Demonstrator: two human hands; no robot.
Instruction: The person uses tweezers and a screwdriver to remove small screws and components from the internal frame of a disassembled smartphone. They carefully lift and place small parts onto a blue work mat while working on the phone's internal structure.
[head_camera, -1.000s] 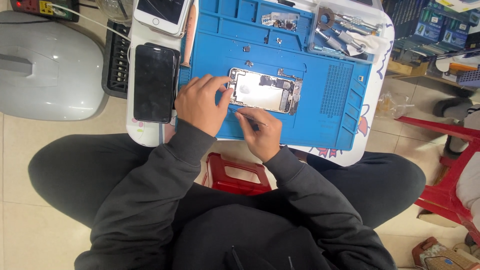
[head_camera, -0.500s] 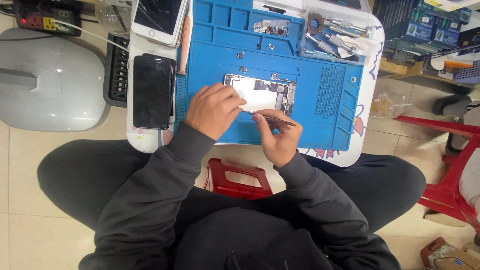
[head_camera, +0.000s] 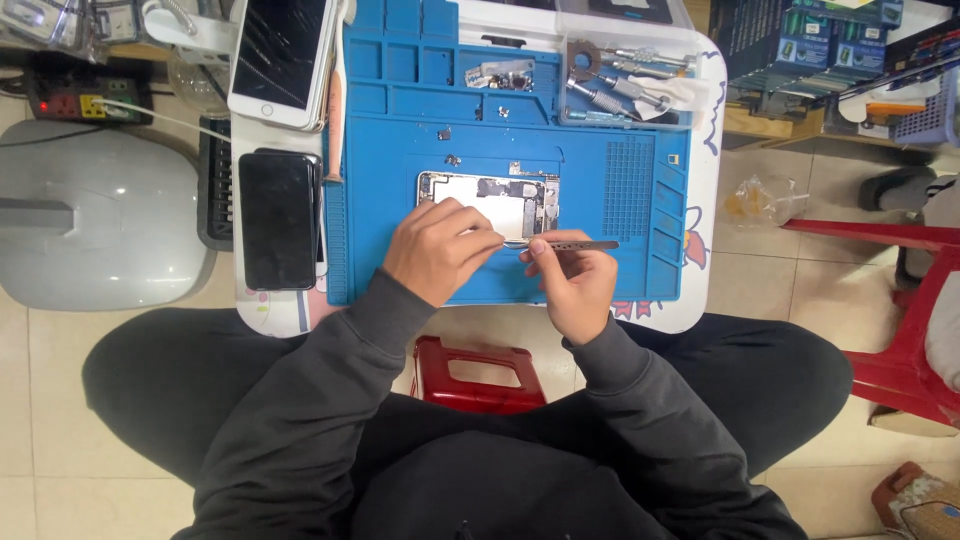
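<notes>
The opened phone lies stripped under the left hand pinning it, while the right hand pinches tweezers at its near edge, parts unreassembled.

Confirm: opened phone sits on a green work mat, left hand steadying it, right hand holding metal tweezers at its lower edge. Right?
Not quite: the work mat is blue, not green, as the head view shows. The rest holds: the opened phone lies on it, the left hand rests on its lower part, and the right hand holds the metal tweezers at its lower edge.
</notes>
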